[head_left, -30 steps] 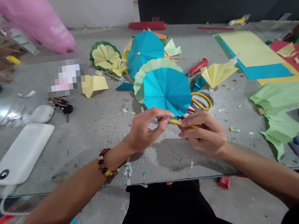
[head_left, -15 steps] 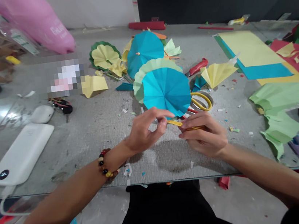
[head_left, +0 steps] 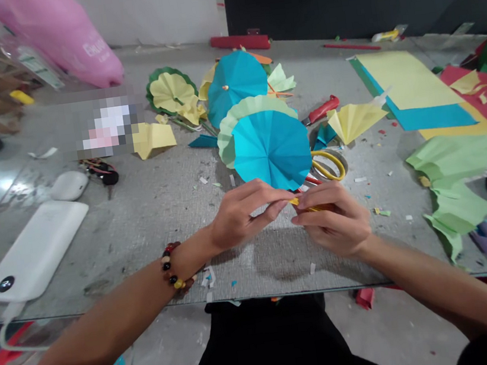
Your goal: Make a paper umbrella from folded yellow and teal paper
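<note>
My right hand (head_left: 335, 218) is closed round a narrow yellow paper strip (head_left: 294, 201), most of it hidden by the fingers. The thumb and fingers of my left hand (head_left: 250, 213) pinch the strip's left end, close to the right fingertips. Just beyond both hands lies a pleated blue paper disc (head_left: 272, 152), overlapping a light green scalloped disc (head_left: 226, 143). Behind these sits another blue pleated disc (head_left: 237, 81) with a small tip at its centre. Yellow-handled scissors (head_left: 330, 165), partly covered, are beside the front disc.
A red-handled cutter (head_left: 324, 109) and a folded yellow paper (head_left: 356, 120) lie beyond the scissors. Coloured sheets (head_left: 413, 79) and crumpled green paper (head_left: 453, 161) are at right. A white power bank (head_left: 39, 248) with a cable lies left. Paper scraps dot the table (head_left: 141, 220).
My left hand has slid right along the yellow strip, its fingers straighter and nearer my right fingertips. Less of the strip shows between the hands. My right hand stays in place.
</note>
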### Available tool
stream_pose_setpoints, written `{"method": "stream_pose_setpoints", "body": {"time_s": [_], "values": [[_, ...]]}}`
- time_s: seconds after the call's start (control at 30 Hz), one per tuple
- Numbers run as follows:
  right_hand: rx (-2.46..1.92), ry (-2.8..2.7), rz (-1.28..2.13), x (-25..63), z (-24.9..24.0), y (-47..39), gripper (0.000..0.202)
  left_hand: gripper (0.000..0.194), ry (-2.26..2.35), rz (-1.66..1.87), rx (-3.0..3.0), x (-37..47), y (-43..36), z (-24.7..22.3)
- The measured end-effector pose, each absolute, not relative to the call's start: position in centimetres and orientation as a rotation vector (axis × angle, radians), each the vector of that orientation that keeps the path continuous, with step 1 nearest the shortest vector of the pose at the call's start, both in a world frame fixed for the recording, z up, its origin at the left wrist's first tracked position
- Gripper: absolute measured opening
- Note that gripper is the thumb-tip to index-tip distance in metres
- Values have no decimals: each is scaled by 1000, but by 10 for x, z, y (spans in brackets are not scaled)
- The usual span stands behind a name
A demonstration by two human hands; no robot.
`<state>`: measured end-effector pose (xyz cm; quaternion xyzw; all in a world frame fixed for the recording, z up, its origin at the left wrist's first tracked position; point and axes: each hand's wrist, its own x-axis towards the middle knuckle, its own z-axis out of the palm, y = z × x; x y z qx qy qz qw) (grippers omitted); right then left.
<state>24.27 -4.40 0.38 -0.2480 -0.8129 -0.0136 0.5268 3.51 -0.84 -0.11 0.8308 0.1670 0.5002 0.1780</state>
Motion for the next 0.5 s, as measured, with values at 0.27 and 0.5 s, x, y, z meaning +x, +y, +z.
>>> {"method": "stream_pose_setpoints", "body": {"time_s": [0.27,0.5], "values": [[-635,-1930,-14,241,9,-43,34,17,529,1437,2339,33,-7,-2],[-611,-1895,35,242,8,-42,32,20,496,1419,2327,34,-4,-4]]}}
